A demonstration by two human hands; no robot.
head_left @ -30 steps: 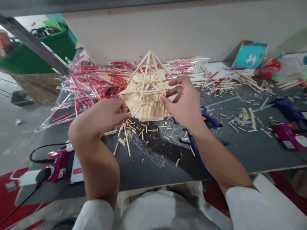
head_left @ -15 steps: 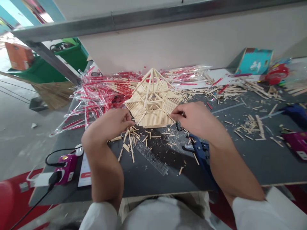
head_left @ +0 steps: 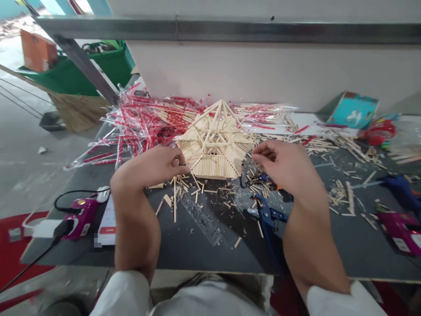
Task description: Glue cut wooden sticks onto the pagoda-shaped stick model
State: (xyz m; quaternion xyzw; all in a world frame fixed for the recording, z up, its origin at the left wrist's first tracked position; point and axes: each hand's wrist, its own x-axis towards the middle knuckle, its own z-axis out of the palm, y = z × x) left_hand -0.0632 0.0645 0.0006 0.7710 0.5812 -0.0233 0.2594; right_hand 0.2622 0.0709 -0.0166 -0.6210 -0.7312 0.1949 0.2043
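A pale wooden stick model (head_left: 215, 166) stands in the middle of the table, with flared panels of side-by-side sticks and a pointed frame of sticks on top. At its left front edge is my left hand (head_left: 156, 164), thumb and forefinger closed on the edge. My right hand (head_left: 286, 164) hovers just off the model's right side, apart from it, fingers curled and tips together; whether something small is in them I cannot make out. Below it on the table lies a blue-handled cutter (head_left: 271, 215). A clear plastic ruler (head_left: 200, 219) and loose stick pieces (head_left: 175, 199) lie in front of the model.
Red-and-clear plastic wrappers (head_left: 131, 123) heap up at the back left. Cut sticks (head_left: 342, 193) litter the right side. A phone (head_left: 108, 224) and a purple power block (head_left: 80, 215) sit at the left, a second purple block (head_left: 399, 230) at the right. A metal bar (head_left: 230, 30) crosses behind.
My right hand has come away from the model's right edge, moving to the right. My left hand stays at the left edge. The view has shifted slightly.
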